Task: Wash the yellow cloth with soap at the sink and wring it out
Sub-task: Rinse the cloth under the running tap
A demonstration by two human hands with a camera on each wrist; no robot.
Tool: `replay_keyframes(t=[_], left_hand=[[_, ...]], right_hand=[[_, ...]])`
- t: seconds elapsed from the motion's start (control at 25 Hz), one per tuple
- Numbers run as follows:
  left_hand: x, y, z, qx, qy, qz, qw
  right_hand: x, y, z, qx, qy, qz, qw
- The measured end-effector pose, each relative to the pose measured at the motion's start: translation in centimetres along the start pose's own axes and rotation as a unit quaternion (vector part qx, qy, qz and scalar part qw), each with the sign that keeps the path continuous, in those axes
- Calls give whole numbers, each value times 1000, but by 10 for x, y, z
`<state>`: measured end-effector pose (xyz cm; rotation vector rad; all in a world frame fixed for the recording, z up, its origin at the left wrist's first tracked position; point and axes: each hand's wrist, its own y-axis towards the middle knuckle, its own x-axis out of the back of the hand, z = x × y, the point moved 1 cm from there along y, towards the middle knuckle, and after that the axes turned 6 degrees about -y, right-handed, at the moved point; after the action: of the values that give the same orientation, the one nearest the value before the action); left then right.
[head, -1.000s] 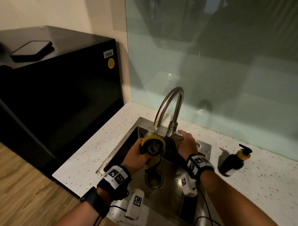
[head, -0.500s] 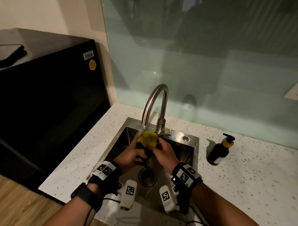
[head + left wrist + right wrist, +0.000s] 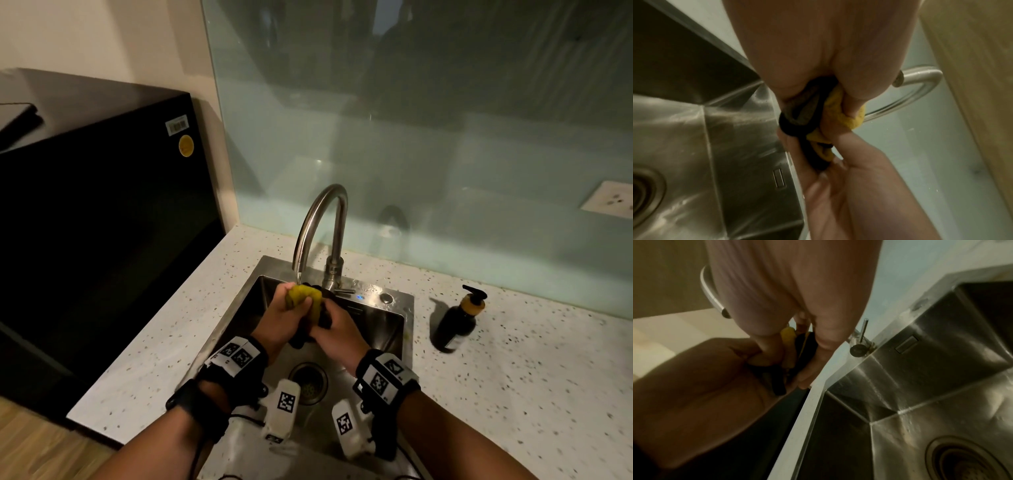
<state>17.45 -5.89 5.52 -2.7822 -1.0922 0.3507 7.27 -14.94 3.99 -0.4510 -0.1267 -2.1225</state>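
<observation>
Both hands, left hand point(image 3: 286, 320) and right hand point(image 3: 337, 334), grip the bunched yellow cloth point(image 3: 303, 297) over the steel sink point(image 3: 400, 329) just under the faucet point(image 3: 320, 226) spout; soap bottle point(image 3: 460, 320) on desk point(image 3: 513, 377), well right of rim.

No words or numbers can be read anywhere. The two stickers point(image 3: 181, 135) on the black fridge point(image 3: 102, 212) are too blurry to read.

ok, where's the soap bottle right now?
Head view: the soap bottle stands on the counter right of the sink, clear of both hands.
</observation>
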Motion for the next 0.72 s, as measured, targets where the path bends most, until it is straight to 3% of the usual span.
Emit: replay_keyframes(t=[0.2,0.4,0.6,0.72], left_hand=[[9,15,7,-18,151,-4,988],[4,15,1,29,89,3,996],[3,16,3,-1,76,-22,997],[1,14,3,-12,49,-29,998]], right_hand=[[9,6,0,14,-134,-72,988],[9,8,12,57,-146,-62,986],[7,11,5,25,-46,-68,996],[8,9,4,37,-40,-29,998]])
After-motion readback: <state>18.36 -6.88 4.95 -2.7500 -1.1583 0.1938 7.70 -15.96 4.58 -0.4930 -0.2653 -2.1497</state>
